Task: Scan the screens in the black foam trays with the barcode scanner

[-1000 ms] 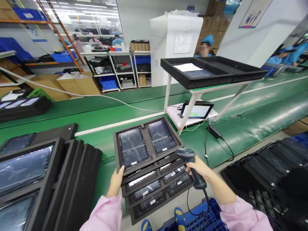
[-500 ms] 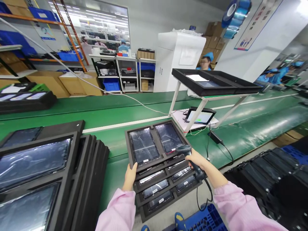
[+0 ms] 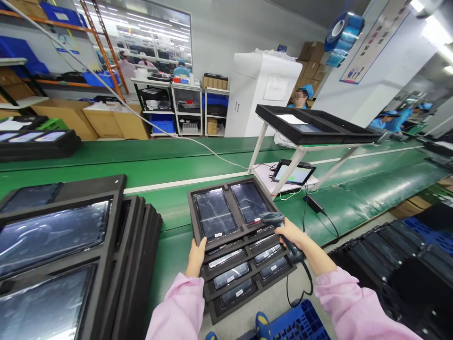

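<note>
In my right hand (image 3: pixel 290 233) is a dark handheld barcode scanner (image 3: pixel 273 218), its head over the lower right of the top foam tray (image 3: pixel 198 230). A black cable hangs from its grip. My left hand (image 3: pixel 197 257) grips the tray's near left edge, thumb on top; the other fingers are hidden below. Two wrapped tablet screens, a left one (image 3: pixel 214 213) and a right one (image 3: pixel 249 202), lie in the top tray, each with a small white label at its near edge. Under it, several more trays of screens (image 3: pixel 231 275) fan out toward me, labels showing.
Leaning stacks of foam trays (image 3: pixel 136 264) with screens stand at left. Behind the trays, a white stand (image 3: pixel 260 141) carries black trays above a lit tablet (image 3: pixel 293 173). A power adapter (image 3: pixel 314 204) lies on the green bench (image 3: pixel 177 163). Wrapped dark panels (image 3: pixel 385 255) sit at right.
The view has shifted slightly, so the trays and both hands appear a little farther right. The scanner stays over the top tray's lower right, and both grips look the same.
</note>
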Demonstrator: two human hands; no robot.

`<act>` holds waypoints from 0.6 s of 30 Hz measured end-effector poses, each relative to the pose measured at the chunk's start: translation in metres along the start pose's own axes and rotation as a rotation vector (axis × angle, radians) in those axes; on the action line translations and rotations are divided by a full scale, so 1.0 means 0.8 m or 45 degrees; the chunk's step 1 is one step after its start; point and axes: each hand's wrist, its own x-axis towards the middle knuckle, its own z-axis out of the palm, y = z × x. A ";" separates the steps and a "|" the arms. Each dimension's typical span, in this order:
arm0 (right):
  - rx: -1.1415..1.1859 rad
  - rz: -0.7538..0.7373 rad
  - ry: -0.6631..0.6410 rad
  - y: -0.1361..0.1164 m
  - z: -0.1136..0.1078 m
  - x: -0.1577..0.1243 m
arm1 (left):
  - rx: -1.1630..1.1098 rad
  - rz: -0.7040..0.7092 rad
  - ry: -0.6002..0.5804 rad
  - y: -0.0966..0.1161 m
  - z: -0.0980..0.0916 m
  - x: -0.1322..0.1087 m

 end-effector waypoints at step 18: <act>0.042 -0.027 -0.089 -0.006 0.019 -0.017 | -0.068 -0.044 -0.073 0.018 -0.005 -0.021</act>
